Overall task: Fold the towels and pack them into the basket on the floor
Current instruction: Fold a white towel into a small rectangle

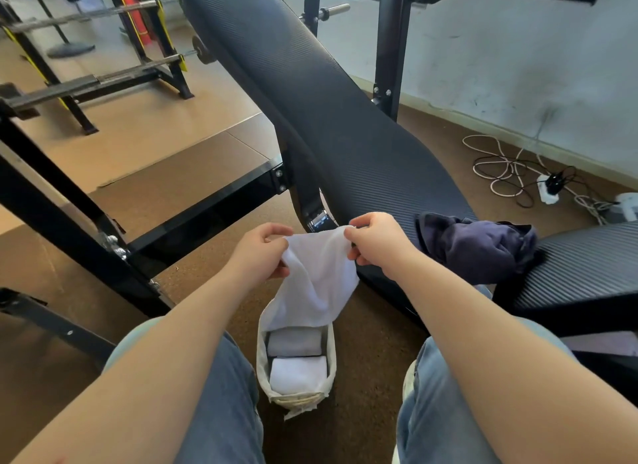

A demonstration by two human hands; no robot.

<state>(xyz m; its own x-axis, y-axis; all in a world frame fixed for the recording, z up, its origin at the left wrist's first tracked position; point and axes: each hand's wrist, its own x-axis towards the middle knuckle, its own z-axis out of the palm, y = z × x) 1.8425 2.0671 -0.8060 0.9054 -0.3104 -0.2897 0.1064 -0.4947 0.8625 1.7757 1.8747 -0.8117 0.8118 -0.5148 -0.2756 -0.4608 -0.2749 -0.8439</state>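
Between the person's knees, the basket (pixel 262 360) is standing on the floor, holding two folded white towels (pixel 298 374) lying one behind the other. Just above its far end, the left hand (pixel 262 256) and the right hand (pixel 378 242) are each pinching an upper corner of a white towel (pixel 319 273) between thumb and curled fingers, and the cloth is hanging down to the basket's far rim. Beyond the right hand, a crumpled dark towel (pixel 480 246) is lying at the near end of the black padded desk (pixel 345 118), and farther off a power strip (pixel 549 189) is lying among cables on the floor by the wall.
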